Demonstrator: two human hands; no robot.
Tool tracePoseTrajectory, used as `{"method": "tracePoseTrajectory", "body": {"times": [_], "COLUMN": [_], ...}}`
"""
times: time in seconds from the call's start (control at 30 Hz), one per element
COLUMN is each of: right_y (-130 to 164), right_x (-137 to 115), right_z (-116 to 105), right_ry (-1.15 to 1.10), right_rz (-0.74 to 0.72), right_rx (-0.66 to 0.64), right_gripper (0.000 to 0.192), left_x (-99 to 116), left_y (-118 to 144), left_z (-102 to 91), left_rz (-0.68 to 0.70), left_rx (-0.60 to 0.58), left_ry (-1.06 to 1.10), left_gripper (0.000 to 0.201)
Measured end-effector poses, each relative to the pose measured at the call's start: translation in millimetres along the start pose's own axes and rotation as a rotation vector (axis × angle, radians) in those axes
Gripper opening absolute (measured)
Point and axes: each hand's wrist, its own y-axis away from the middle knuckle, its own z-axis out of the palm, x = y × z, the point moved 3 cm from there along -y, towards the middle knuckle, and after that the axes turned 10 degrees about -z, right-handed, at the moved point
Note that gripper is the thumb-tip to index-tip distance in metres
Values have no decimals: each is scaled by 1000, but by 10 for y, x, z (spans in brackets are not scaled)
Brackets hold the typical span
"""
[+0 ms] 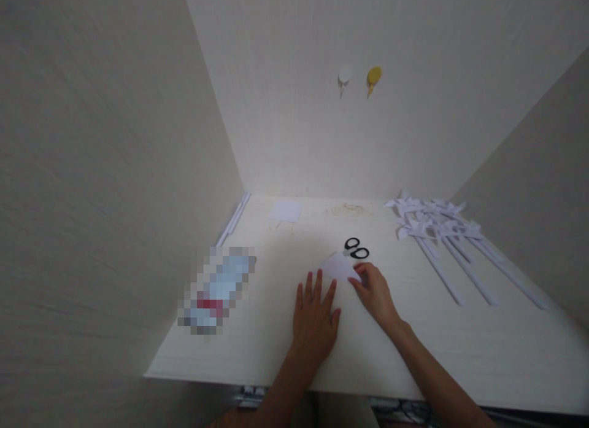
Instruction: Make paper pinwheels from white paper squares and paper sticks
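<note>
A small piece of white paper point(339, 267) lies on the white table in front of me. My left hand point(315, 320) rests flat with its fingers spread, the fingertips at the paper's near left edge. With thumb and fingers, my right hand point(373, 293) pinches the paper's right corner. Just beyond the paper lies a pair of scissors point(357, 249) with black handles; their blades are partly hidden by the paper.
Several white paper pinwheels point(432, 222) on rolled paper sticks lie at the right. A square paper sheet point(285, 210) is at the back, with paper rolls point(234, 219) along the left wall. A pixelated object point(221, 293) lies at left. Two hooks point(374, 77) hang on the back wall.
</note>
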Motion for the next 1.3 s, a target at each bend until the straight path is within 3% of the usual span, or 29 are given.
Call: {"method": "tracePoseTrajectory", "body": {"times": [0.63, 1.03, 1.3], "right_y": [-8, -11, -273], "right_x": [-125, 1, -4], "right_z": [-100, -120, 29], "right_ry": [-95, -423, -717], "right_rz": [157, 310, 326], "right_rx": [29, 326, 383], "right_gripper": [14, 24, 31], "left_x": [-14, -33, -49], "left_y": [-3, -12, -28], "left_z": [30, 42, 53], "left_rz": [0, 14, 25], "left_rx": [-17, -34, -87], "left_ry": [18, -14, -4], "left_gripper": [53, 51, 50]}}
